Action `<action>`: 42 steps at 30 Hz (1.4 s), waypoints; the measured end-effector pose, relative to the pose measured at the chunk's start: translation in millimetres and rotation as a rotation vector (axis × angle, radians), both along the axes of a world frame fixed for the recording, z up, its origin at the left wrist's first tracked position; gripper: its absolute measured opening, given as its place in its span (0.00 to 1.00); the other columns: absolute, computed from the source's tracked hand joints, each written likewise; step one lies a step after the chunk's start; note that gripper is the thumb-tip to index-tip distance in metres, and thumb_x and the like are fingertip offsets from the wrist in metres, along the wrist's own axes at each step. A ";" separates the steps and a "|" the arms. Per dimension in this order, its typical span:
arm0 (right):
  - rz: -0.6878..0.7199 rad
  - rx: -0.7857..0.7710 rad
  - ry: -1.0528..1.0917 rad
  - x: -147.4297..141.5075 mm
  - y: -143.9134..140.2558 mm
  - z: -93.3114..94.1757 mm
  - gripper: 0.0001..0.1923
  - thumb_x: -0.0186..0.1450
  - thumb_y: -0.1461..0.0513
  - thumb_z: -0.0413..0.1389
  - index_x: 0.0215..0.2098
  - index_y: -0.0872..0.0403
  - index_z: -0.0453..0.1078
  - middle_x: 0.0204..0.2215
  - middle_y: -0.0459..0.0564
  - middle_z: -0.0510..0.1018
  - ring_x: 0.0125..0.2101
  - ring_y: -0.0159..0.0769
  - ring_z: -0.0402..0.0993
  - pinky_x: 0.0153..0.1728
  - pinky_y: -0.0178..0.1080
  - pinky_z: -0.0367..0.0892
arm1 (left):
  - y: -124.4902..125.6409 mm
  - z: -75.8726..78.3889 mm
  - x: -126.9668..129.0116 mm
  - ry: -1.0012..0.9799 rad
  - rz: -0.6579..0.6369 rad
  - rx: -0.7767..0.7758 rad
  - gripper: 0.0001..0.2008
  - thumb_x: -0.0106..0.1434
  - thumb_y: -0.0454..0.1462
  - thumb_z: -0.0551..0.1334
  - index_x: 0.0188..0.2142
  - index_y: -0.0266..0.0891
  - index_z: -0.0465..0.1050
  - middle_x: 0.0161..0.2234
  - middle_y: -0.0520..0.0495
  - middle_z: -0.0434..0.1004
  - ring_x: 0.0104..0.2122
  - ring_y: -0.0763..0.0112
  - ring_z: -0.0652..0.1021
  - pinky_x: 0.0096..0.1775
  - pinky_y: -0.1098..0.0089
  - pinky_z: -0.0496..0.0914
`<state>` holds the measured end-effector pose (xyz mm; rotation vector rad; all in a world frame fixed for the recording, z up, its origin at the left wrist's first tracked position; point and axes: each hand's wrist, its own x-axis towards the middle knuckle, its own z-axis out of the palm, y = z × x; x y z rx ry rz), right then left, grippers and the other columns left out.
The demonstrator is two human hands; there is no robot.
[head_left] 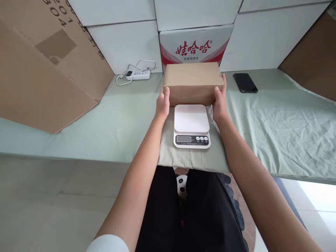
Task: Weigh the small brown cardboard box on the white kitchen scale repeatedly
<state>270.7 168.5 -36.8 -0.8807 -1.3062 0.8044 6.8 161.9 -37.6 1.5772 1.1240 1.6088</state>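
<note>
A plain brown cardboard box (193, 82) sits at the middle of the table, just behind a white digital kitchen scale (191, 126). My left hand (163, 103) presses against the box's left end and my right hand (219, 101) against its right end, so I grip it between both palms. The scale's platform is bare and its display and buttons face me. The box's underside is hidden, so I cannot tell whether it rests on the table or is lifted slightly.
A pale green cloth covers the table (275, 126). A large cardboard sheet (44, 70) leans at the left. A white power strip (138, 74) and a black phone (245, 83) lie at the back. A red-and-white printed carton (195, 45) stands behind the box.
</note>
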 end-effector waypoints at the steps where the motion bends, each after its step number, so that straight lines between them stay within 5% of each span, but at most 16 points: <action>1: -0.008 0.028 -0.017 -0.5 -6.9 10.0 0.56 0.60 0.26 0.58 0.80 0.31 0.51 0.80 0.39 0.61 0.83 0.51 0.49 0.84 0.59 0.47 | -5.7 7.8 1.2 0.008 0.008 0.011 0.48 0.68 0.75 0.49 0.69 0.46 0.73 0.69 0.38 0.78 0.75 0.46 0.71 0.74 0.53 0.64; 7: -0.043 0.178 -0.196 13.4 -82.6 62.9 0.51 0.64 0.27 0.58 0.79 0.27 0.53 0.82 0.35 0.56 0.85 0.58 0.41 0.84 0.63 0.45 | -83.2 38.7 11.3 -0.157 0.036 0.079 0.44 0.71 0.72 0.48 0.69 0.49 0.74 0.68 0.42 0.79 0.76 0.47 0.70 0.74 0.53 0.66; 13: -0.053 0.123 -0.209 21.2 -143.4 33.7 0.47 0.67 0.31 0.59 0.79 0.29 0.55 0.81 0.40 0.59 0.83 0.61 0.47 0.83 0.69 0.46 | -154.1 20.8 8.2 -0.180 0.006 0.023 0.40 0.73 0.69 0.51 0.64 0.48 0.80 0.65 0.40 0.83 0.75 0.47 0.71 0.75 0.51 0.66; 27: -0.055 0.062 -0.168 12.8 -146.6 26.6 0.47 0.68 0.36 0.62 0.80 0.33 0.54 0.81 0.43 0.60 0.82 0.59 0.51 0.83 0.67 0.46 | -161.2 14.0 4.8 -0.206 0.018 -0.126 0.34 0.73 0.66 0.56 0.61 0.47 0.81 0.62 0.39 0.85 0.71 0.45 0.77 0.70 0.49 0.73; 35: 0.001 0.037 -0.146 20.3 -140.2 15.8 0.43 0.70 0.36 0.59 0.79 0.27 0.55 0.83 0.33 0.54 0.84 0.54 0.44 0.85 0.65 0.42 | -155.4 6.5 2.5 -0.189 0.048 -0.091 0.41 0.73 0.71 0.48 0.60 0.48 0.81 0.63 0.39 0.84 0.70 0.48 0.77 0.70 0.50 0.71; 42: -0.004 0.036 -0.153 20.7 -139.9 13.2 0.46 0.69 0.34 0.59 0.80 0.23 0.49 0.82 0.31 0.56 0.83 0.53 0.48 0.84 0.64 0.47 | -154.7 7.5 2.9 -0.193 -0.006 -0.116 0.44 0.71 0.73 0.45 0.63 0.50 0.80 0.64 0.41 0.84 0.72 0.49 0.75 0.70 0.52 0.72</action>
